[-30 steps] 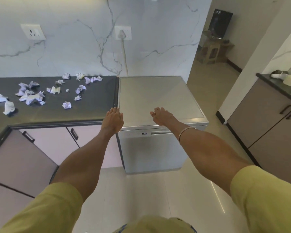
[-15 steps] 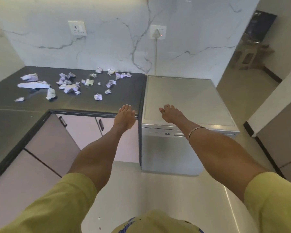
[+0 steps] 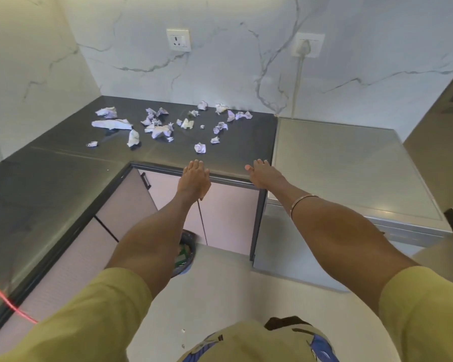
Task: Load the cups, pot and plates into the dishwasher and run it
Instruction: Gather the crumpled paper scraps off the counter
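Grey dishwasher (image 3: 351, 165) stands shut just right of the right hand (image 3: 264, 175), its front cut off by that forearm; a bin (image 3: 185, 253) hides partly behind the left arm. Since a moment ago the view has swung left, bringing both hands over the counter (image 3: 63, 173) edge. The left hand (image 3: 194, 178) and right hand stretch flat, fingers straight, holding nothing; crumpled paper (image 3: 162, 126) lies beyond them.

We see a dark grey stone countertop (image 3: 63, 173) strewn with crumpled white and pale lilac paper scraps (image 3: 162, 130), set against a white marble wall veined in grey (image 3: 233, 61). At right sits a silver-grey metal dishwasher (image 3: 345, 165), and below the counter pale pink cabinet doors (image 3: 228, 218) with dark frames. Our short sleeves (image 3: 89, 317) are olive-yellow, with a thin gold bangle (image 3: 302, 202) on the right wrist.
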The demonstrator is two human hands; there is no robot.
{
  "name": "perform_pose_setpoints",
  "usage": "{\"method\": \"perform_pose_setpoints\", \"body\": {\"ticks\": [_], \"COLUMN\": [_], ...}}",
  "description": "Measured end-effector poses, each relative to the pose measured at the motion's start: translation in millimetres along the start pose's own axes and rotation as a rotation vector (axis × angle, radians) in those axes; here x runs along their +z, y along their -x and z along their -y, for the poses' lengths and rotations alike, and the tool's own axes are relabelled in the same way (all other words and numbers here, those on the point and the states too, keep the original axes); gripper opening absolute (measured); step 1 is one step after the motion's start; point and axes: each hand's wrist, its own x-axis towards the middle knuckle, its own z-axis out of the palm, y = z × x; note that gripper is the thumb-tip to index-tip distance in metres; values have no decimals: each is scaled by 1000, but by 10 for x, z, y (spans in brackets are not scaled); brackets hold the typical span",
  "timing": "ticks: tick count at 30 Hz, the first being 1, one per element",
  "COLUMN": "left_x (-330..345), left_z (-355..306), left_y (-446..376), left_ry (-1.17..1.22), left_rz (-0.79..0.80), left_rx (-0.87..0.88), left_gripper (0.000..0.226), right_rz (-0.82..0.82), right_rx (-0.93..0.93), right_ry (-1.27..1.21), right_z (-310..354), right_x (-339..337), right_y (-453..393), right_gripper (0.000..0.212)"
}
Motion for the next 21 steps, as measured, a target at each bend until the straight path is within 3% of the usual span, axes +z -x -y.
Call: {"method": "perform_pose_setpoints", "body": {"ticks": [10, 18, 21], "left_x": [164, 197, 184], "left_z": [529, 572, 487], "left_y": [-412, -1015, -1252], "left_ry": [70, 114, 85], "left_rz": [15, -44, -74], "left_rx": [-182, -270, -328], "left_gripper": [48, 33, 37], "right_rz": [35, 6, -5], "right_rx": [-102, -177, -198], "right_ry": [-38, -84, -107], "right_z": [375, 469, 460], "right_x": [124, 87, 84], "right_y": [-886, -1621, -1884], "right_gripper": [51, 47, 44]}}
